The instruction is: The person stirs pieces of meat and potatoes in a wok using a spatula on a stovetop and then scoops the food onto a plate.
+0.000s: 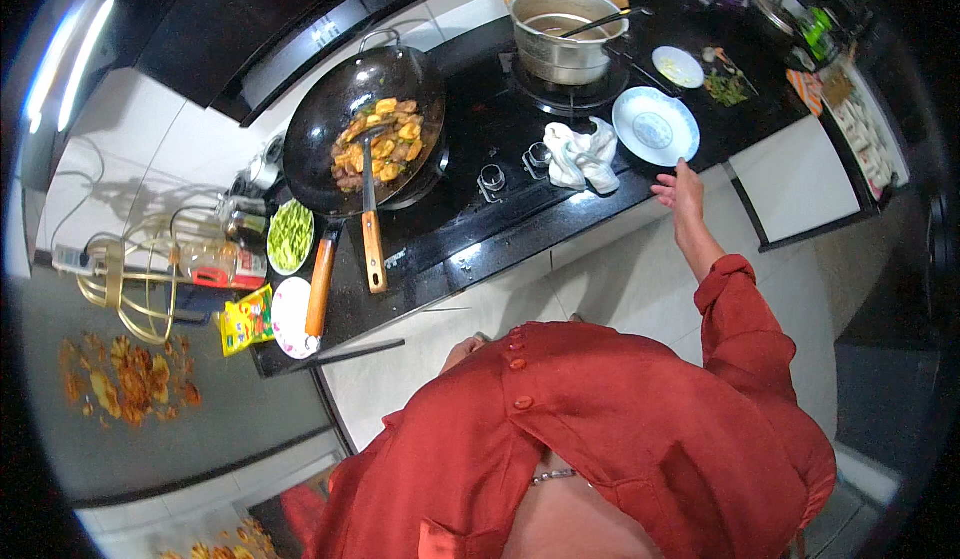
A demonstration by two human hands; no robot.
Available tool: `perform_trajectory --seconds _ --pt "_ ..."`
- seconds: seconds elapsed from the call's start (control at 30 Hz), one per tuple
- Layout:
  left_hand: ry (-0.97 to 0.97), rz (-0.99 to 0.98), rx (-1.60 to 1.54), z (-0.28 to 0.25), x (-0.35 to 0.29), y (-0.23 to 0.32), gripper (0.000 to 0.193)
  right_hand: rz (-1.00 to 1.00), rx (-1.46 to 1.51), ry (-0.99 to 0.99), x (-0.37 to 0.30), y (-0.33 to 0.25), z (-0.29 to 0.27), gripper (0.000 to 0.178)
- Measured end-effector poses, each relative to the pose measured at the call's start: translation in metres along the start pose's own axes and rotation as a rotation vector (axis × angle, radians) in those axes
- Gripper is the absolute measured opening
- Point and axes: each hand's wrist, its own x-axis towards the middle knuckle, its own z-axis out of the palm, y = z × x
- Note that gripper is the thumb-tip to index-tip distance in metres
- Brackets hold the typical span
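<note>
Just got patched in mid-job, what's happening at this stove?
The person's right hand reaches to the near rim of a pale bowl; how firm its grip is I can't tell. The left hand is low by the body, mostly hidden. The wok holds browned chunks of food, with a wooden-handled spatula resting in it, untouched. A metal pot stands to its right, and sliced greens sit at its left.

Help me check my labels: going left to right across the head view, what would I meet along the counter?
Yellow packet → dark wok → white cloth → pale blue dish beside the right hand → green scraps.
</note>
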Motion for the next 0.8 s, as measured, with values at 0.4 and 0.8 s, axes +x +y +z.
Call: perform_trajectory --seconds 0.4,0.8 --pt "0.133 -0.026 0.020 0.018 -0.007 0.033 0.024 0.115 0.006 -0.156 0.055 0.005 -0.002 0.035" --pt "0.053 0.097 -0.303 0.024 -0.005 0.161 0.037 -0.001 -0.151 -0.408 -0.072 0.011 -0.032 0.030"
